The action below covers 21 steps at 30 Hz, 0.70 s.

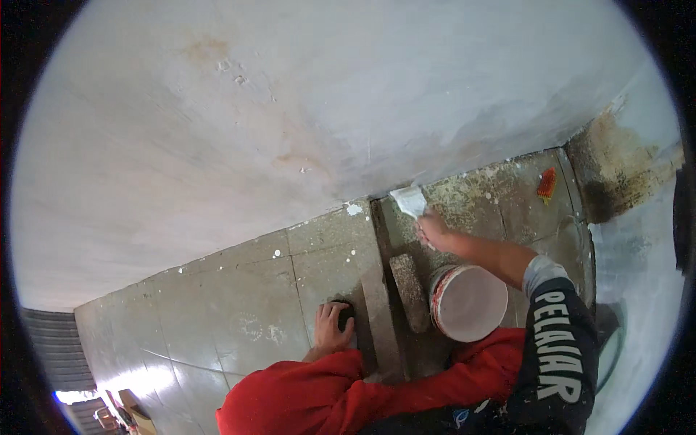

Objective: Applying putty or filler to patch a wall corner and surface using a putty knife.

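My right hand [433,230] is closed around the handle of a wide paintbrush [410,201] coated in white. Its bristle end is at the foot of the pale wall [348,145], where the wall meets the floor. Below that hand is a round bucket [436,304] with a reddish side, holding pale, whitish paint. A rough, speckled block [409,291] lies just left of the bucket. My left hand [331,328] is low on the floor side, fingers stretched out beside a dark rounded thing [346,315], perhaps a shoe tip. Red cloth hides that wrist.
A raised floor edge [380,304] runs between my hands. An orange brush-like item [547,185] lies near the right corner, below a brown-stained wall patch [620,159]. White spots mark the tiled floor [217,304]. Corrugated sheeting [58,348] and cardboard [135,411] are at far left.
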{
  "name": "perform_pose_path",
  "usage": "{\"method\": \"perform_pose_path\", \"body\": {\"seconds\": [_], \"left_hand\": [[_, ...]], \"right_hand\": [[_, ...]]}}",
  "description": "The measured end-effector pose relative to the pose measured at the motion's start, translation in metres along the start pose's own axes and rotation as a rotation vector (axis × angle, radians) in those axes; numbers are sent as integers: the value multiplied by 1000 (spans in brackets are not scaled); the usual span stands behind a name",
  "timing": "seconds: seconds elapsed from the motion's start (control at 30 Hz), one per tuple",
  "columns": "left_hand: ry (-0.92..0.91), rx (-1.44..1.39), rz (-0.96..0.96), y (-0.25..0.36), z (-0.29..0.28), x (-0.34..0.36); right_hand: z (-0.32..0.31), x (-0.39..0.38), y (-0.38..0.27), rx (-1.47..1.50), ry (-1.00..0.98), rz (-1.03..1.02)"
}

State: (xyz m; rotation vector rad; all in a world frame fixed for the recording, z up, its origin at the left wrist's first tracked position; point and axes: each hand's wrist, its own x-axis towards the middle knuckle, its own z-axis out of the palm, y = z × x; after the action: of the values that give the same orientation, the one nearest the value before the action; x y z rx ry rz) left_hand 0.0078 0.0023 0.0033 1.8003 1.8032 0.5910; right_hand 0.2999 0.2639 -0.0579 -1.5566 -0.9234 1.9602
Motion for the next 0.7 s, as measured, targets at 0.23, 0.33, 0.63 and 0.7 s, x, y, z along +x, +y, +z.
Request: {"method": "perform_pose_path", "body": {"seconds": [0.23,0.33,0.63,0.7], "left_hand": [[30,18,34,1,3,5],[30,19,40,-1,4,2],[33,-14,52,1,1,3],[36,34,65,0,2,4]], "right_hand": [[-8,-8,-1,-59,65,34],[1,-7,-14,-167,137,18],[8,-30,-16,113,400,-127],[11,-24,-12,-46,353,-61]]}}
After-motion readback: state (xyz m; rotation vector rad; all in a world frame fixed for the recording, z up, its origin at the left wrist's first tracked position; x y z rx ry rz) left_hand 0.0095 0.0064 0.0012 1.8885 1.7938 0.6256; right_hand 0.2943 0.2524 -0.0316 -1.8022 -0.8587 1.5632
